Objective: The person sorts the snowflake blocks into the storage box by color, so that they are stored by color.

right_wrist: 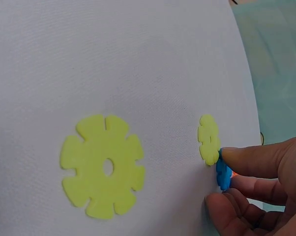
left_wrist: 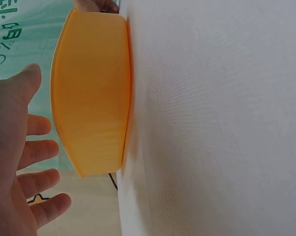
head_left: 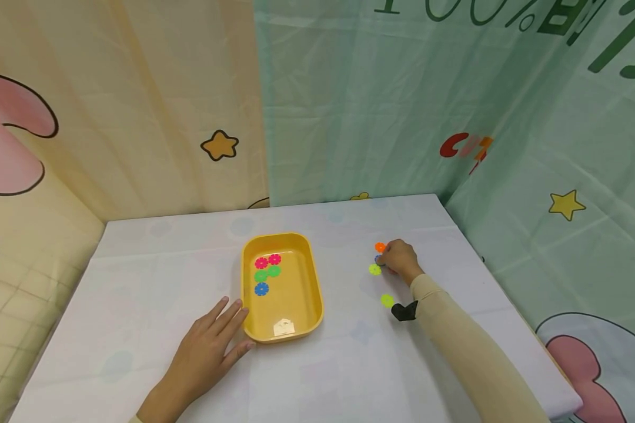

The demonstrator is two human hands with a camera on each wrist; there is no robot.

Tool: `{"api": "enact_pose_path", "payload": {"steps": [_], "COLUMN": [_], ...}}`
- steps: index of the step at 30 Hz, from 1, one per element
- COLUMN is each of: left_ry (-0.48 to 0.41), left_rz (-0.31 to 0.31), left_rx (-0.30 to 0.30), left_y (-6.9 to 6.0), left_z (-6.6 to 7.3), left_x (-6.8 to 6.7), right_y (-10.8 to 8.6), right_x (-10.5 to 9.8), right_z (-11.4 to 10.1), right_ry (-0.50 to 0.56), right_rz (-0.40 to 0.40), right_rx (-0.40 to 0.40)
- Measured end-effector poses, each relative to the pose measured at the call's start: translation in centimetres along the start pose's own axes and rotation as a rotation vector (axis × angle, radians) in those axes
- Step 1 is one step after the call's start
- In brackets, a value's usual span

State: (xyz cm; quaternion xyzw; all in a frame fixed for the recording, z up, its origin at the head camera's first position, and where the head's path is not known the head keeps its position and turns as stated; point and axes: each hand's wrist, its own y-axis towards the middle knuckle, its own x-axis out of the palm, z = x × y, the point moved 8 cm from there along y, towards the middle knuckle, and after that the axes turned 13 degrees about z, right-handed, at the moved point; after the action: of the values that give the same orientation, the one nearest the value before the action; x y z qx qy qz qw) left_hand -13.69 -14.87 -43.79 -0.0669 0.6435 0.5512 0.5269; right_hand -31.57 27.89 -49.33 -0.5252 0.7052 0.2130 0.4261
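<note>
A blue disc [right_wrist: 223,173] is pinched between the thumb and fingers of the right hand [head_left: 402,258], at the right of the white table [head_left: 344,376]. From the head it is mostly covered by the fingertips; by the right wrist camera it is shown tilted up, and whether the table is touched by it cannot be told. Just beyond it an orange disc [head_left: 380,247] is seen, and just on the near side a yellow disc [head_left: 374,269]. Nearer lies another yellow disc [right_wrist: 103,167], whose slots and centre hole are revealed only at the right wrist. Nothing is grasped by the left hand [head_left: 203,352]; its fingers are spread at the left side of the yellow tray [head_left: 296,299], whose outer wall is shown by the left wrist camera. Its contents are seen only from the head: two pink discs [head_left: 261,263], two green discs [head_left: 261,275] and a second blue disc [head_left: 261,289].
</note>
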Motion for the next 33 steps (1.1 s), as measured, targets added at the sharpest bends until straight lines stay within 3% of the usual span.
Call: {"api": "enact_pose_path", "payload": {"steps": [11,19,28,33], "left_ry": [0.007,0.002,0.002,0.004], "left_rz": [0.005,0.017,0.017,0.022], "left_rx": [0.006,0.017,0.015,0.019], "left_y": [-0.05,-0.01,-0.03,-0.06], "left_z": [0.12,0.11,0.07,0.06], "left_x": [-0.03,-0.02,-0.03,-0.05], "right_y": [-0.02,-0.31,-0.36,-0.28], "right_x": [0.33,0.06,0.59,0.81], "right_z": [0.34,-0.01,0.32,-0.38], "right_ry": [0.032,0.049,0.225,0.352], "right_rz": [-0.027,-0.007,-0.030,-0.060], "right_rx": [0.048,0.019,0.103,0.106]}}
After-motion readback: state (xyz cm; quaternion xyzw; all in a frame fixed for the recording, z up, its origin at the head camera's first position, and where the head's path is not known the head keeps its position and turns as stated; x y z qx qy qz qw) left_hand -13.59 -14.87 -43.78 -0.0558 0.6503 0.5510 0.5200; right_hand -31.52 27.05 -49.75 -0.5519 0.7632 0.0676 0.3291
